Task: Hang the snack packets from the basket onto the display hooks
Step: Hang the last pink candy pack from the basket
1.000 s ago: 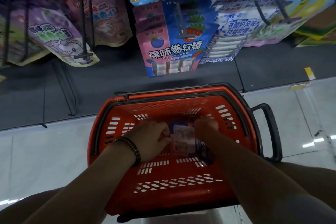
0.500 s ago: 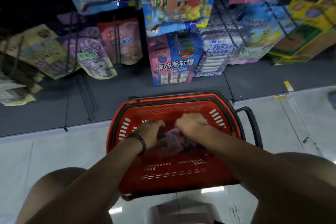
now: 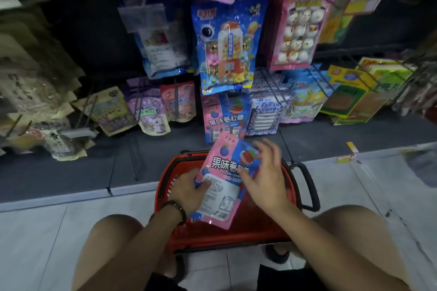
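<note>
The person crouches over a red basket (image 3: 238, 237) that stands on the pale floor tiles (image 3: 47, 231), just at the edge of the dark shelf base. A pink-and-blue snack packet (image 3: 222, 168) is lifted clear above the basket's open top, its header tilted toward one o'clock and its white printed panel toward the person.

The left hand (image 3: 189, 188), with a dark bracelet (image 3: 176, 208) at the wrist, grips the packet at its nine o'clock edge; the thumb is curled onto the front face and the fingers are hidden behind it. The right hand (image 3: 264, 172) lies at the packet's three o'clock side with its fingers spread and straight. It overlaps the packet's edge, but blur hides whether it touches.

At twelve o'clock from the basket, a row of packets with the same print (image 3: 225, 118) hangs at the lowest level of the display. Directly above them hangs a blue packet (image 3: 227, 42), and at two o'clock from that a pink packet (image 3: 298, 23) showing round white sweets. Dark wire display hooks (image 3: 274, 88) carry white-and-blue packs (image 3: 264, 111) just to the three o'clock side of the matching row.
</note>
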`<state>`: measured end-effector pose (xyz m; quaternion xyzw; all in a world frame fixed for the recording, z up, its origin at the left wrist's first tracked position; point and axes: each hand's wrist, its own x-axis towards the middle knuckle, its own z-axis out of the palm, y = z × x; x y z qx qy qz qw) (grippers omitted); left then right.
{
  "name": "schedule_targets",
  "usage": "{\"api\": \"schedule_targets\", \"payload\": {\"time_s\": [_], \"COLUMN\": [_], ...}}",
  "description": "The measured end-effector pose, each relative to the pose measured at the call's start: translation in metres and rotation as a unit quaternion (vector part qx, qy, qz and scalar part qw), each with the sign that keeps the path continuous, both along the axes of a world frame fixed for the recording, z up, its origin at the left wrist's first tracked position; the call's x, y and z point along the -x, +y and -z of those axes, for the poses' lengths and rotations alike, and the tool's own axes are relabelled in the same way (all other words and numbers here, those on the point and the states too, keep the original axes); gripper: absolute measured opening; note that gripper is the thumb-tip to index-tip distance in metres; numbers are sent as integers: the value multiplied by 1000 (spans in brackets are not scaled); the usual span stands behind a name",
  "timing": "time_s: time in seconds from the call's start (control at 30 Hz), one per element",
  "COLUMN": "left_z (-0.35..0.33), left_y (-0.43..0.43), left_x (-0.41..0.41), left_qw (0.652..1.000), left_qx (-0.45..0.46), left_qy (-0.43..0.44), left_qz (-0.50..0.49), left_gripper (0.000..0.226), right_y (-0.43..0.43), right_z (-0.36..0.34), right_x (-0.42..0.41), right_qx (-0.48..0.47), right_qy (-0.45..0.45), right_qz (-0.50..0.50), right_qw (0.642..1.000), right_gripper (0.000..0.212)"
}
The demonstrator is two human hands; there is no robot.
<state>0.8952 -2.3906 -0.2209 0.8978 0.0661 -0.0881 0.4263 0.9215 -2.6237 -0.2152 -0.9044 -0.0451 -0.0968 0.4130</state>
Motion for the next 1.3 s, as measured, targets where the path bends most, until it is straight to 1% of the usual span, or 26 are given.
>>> {"api": "schedule_targets", "payload": {"time_s": [0.03, 0.07, 0.1, 0.17, 0.23, 0.27, 0.3, 0.33, 0.43, 0.53, 0.57, 0.63, 0.67, 0.7, 0.73, 0.8, 0.83, 0.87, 0.93, 0.97, 1.0, 1.03, 1.1, 1.17, 1.23, 1.3], "left_z": [-4, -9, -13, -22, -35, -41, -45, -50, -60, -66, -64, -64, -65, -68, -74, -82, -85, -87, -89, -91, -90, -91, -95, -99, -101, -99], "left_y": [-1, -3, -4, -8, -12, -13, -13, -13, -13, -17, -19, -26, -32, -40, -49, -66, -71, -74, -73, -71, -68, -63, -53, -44, -35, -29], "left_x": [4, 7, 10, 14, 17, 19, 20, 22, 24, 28, 29, 35, 40, 46, 50, 52, 49, 46, 38, 36, 33, 31, 28, 23, 18, 11], "left_qw": [1000, 999, 997, 987, 972, 966, 962, 959, 949, 947, 952, 967, 968, 972, 975, 956, 941, 937, 939, 937, 937, 937, 935, 932, 940, 944], "left_qx": [22, 44, 70, 148, 221, 244, 262, 273, 307, 301, 268, 111, 55, 53, 111, 270, 324, 333, 300, 291, 284, 281, 301, 326, 316, 315], "left_qy": [2, 3, 0, -6, -5, -7, -11, -12, 0, -7, -28, -100, -135, -151, -143, -88, -81, -90, -132, -143, -143, -133, -107, -86, -72, -68], "left_qz": [-15, -27, -37, -59, -76, -80, -79, -78, -78, -111, -143, -205, -204, -171, -128, -65, -51, -51, -100, -129, -147, -158, -156, -131, -106, -71], "left_gripper": [29, 29, 28, 19, 15, 16, 17, 18, 18, 18, 28, 52, 57, 60, 67, 84, 83, 73, 41, 26, 17, 15, 15, 17, 19, 24], "right_y": [-2, -6, -11, -13, -17, -19, -20, -20, -20, -18, -15, -8, -4, 1, 6, 16, 21, 24, 23, 20, 16, 11, -1, -16, -28, -33], "right_z": [8, 16, 22, 17, 4, -5, -10, -18, -35, -49, -51, -57, -58, -58, -57, -54, -53, -52, -51, -51, -51, -52, -53, -58, -64, -69], "right_x": [5, 9, 12, 15, 18, 23, 22, 22, 20, 21, 21, 24, 25, 26, 27, 32, 37, 41, 45, 45, 44, 41, 29, 16, 2, -9], "right_qx": [-65, -139, -221, -362, -400, -411, -442, -457, -433, -416, -420, -416, -411, -403, -388, -354, -333, -301, -229, -209, -206, -214, -254, -287, -314, -350], "right_qy": [49, 114, 171, 267, 286, 282, 277, 274, 259, 225, 212, 189, 176, 160, 139, 109, 105, 96, 57, 48, 49, 52, 60, 80, 116, 137], "right_qz": [59, 91, 106, 109, 34, -1, -21, -33, -33, -43, -42, -36, -33, -34, -41, -85, -112, -136, -175, -186, -180, -152, -38, 47, 38, -16], "right_qw": [995, 979, 954, 886, 870, 867, 853, 846, 863, 880, 882, 889, 894, 901, 910, 925, 930, 939, 956, 959, 961, 964, 965, 953, 941, 926], "right_gripper": [80, 84, 86, 75, 58, 45, 33, 26, 18, 17, 16, 15, 14, 13, 10, 10, 12, 16, 27, 29, 30, 29, 25, 32, 38, 34]}}
